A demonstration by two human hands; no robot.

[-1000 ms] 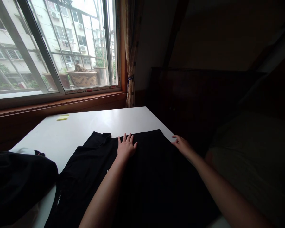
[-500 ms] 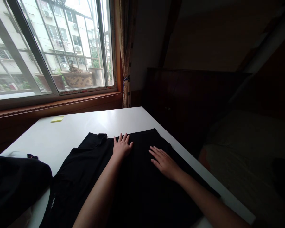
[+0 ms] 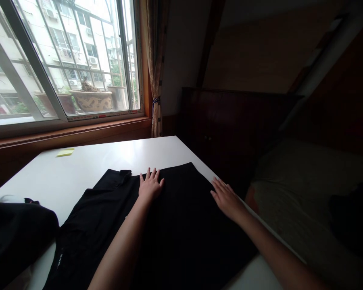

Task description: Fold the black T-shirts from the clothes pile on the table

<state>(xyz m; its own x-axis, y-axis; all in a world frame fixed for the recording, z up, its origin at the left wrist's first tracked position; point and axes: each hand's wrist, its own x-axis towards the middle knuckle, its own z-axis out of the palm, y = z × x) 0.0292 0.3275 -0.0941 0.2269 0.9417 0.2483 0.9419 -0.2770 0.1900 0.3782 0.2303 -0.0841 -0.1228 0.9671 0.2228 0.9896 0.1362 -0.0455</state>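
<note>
A black T-shirt (image 3: 181, 213) lies spread over the white table (image 3: 87, 173). Its short sleeve points toward the far edge, and small white lettering shows by the neckline at lower left. My left hand (image 3: 150, 185) rests flat on the cloth near the shirt's far side, fingers spread and empty. At the shirt's right edge is my right hand (image 3: 226, 197), its fingers stretched out, palm down, gripping nothing. My forearms cover parts of the cloth.
Another dark bundle of cloth (image 3: 18, 237) sits at the table's left. A yellow paper slip (image 3: 65, 152) lies near the back left corner. Behind stand a barred window (image 3: 87, 60) and a tied curtain (image 3: 156, 80). To the right is a dim, cloth-covered surface (image 3: 290, 189).
My right hand has slid rightward over the T-shirt, from its middle to its right edge. My left hand stays on the same spot of cloth. The view has shifted slightly.
</note>
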